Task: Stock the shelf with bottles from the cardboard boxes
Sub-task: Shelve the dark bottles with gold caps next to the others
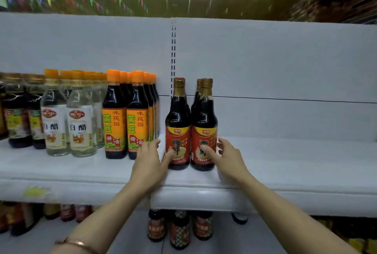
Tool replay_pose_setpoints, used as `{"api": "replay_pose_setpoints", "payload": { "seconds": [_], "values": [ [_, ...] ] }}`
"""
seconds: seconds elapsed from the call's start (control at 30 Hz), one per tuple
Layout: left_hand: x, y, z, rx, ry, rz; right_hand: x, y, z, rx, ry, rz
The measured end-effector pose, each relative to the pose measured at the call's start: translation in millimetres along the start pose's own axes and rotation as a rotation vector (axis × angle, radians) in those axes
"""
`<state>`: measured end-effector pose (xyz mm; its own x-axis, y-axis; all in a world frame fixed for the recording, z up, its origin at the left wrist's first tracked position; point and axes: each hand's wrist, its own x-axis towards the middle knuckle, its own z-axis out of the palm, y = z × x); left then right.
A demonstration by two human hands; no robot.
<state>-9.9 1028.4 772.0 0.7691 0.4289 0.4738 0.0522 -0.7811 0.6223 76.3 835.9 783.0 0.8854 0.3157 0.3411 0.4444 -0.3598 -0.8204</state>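
A white shelf (285, 164) spans the frame's middle, its right half bare, so plenty of stocking appears to remain. At centre stand the red-labelled dark bottles (204, 131), gold-capped, in two short rows running back toward the rear panel, probably to leave the labels facing shoppers. The person's left hand (150, 159) reaches in from lower centre, fingers spread and relaxed, thumb touching the front left bottle (177, 129). The right hand (222, 154), fingers loosely parted, touches the front right bottle's label and side; neither hand wraps a bottle, which suggests nudging them into line. Just left, orange-capped soy sauce bottles (126, 119) crowd close, leaving only a narrow gap for the left hand. Further left are white vinegar bottles (67, 125). Lower shelf bottles (179, 229) show at bottom centre. No cardboard box is visible.
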Motion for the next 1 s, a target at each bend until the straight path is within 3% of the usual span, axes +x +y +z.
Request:
{"api": "replay_pose_setpoints", "payload": {
  "seconds": [0.17,0.57,1.0],
  "values": [
    [-44.3,5.2,-19.6,-0.071,0.136,0.024,-37.2,-14.2,-13.9,-0.004,0.098,-0.119],
    [-195.9,11.3,-68.8,-0.125,0.114,-0.203,-136.7,-42.1,5.3,0.231,-0.469,-0.283],
    [-312.6,-84.4,-218.6,0.065,0.157,-0.406,-221.4,-140.6,162.5,0.142,-0.885,-0.415]
  ]
}}
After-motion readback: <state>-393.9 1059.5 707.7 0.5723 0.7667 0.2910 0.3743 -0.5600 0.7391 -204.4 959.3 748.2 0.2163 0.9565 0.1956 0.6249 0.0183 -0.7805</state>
